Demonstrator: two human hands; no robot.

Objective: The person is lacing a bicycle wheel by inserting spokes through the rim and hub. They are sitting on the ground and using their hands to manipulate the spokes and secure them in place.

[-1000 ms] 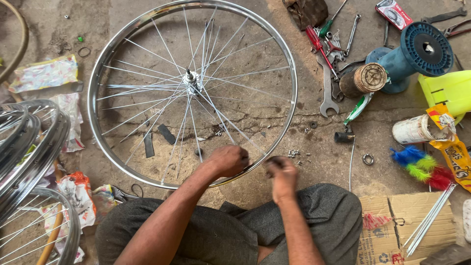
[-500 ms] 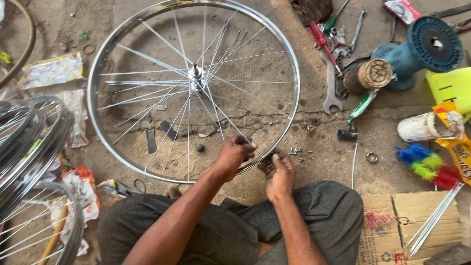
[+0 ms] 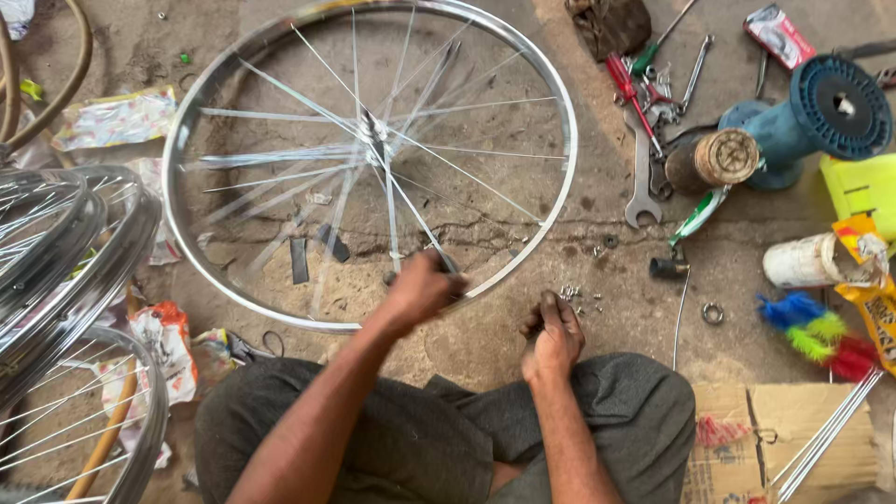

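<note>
I count one wheel [image 3: 369, 159] flat on the ground ahead of my knees, two hands, and a small scatter of nipples [image 3: 577, 295], too tiny to count. The wheel is shiny, its spokes loose and uneven. My left hand [image 3: 420, 289] is closed on a spoke at the near rim; my right hand [image 3: 553, 338] pinches at the nipples, just outside the rim.

Single head view, steeply downward, close over lap and floor [image 3: 579, 308]
</note>
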